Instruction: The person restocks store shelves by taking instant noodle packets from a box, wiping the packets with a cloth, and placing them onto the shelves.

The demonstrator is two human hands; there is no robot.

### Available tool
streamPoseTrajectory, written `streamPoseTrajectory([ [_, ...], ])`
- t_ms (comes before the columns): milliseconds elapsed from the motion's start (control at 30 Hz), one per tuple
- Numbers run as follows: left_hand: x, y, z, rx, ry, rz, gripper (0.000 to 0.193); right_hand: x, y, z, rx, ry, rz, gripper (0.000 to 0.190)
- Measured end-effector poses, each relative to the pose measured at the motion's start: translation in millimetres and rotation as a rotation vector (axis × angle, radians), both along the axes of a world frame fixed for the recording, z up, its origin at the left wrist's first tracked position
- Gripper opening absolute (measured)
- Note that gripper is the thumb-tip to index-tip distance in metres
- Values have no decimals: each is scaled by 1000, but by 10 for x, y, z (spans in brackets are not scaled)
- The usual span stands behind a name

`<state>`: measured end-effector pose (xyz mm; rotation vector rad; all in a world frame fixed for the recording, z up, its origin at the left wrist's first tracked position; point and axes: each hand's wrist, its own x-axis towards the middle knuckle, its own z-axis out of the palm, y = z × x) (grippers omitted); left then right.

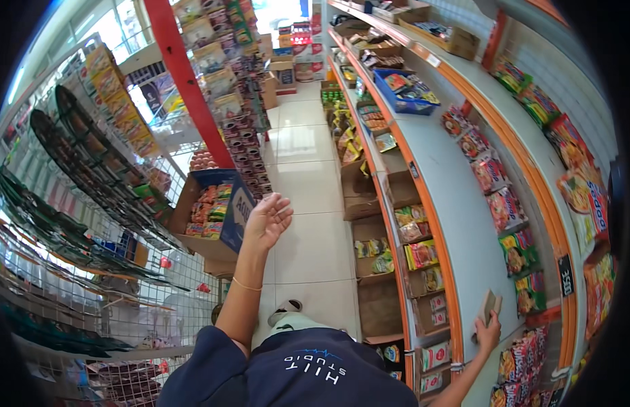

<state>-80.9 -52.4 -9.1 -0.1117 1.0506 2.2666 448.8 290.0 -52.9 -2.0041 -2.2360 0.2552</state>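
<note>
My left hand (270, 220) is raised over the aisle floor beside a blue and brown cardboard box (237, 206) of snack-size packets. Its fingers are loosely bent and nothing is in them. Low on the right, my right hand (489, 331) grips a folded beige cloth (486, 308) against the bare surface of a pale metal shelf (442, 203) with an orange front rail. Behind the cloth, green and pink instant noodle packets (517, 252) stand in a row along the back of that shelf.
A blue plastic basket (404, 94) of packets sits farther up the shelf. Lower shelves hold cardboard trays (373, 254) of packets. On the left are a wire grid rack (157, 305) with hanging sachets and a red post (190, 81). White tiles (312, 188) cover the aisle floor.
</note>
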Motion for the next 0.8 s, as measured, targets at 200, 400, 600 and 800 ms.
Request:
streamPoseTrajectory([
  [200, -557, -516, -387, -31, -108, 69, 16, -336, -15, -51, 67, -120, -44, 37],
  [400, -1474, -1508, -878, 11, -229, 261, 12, -303, -133, -307, -150, 320, 4, 33],
  [600, -2236, -2680, -1611, -35, -326, 611, 12, -1371, -1195, -354, -453, 1711, -37, 47],
  [800, -2659, -2912, -2439, -159, -462, 635, 11, -2255, -1818, -377, -565, 2183, 207, 58],
])
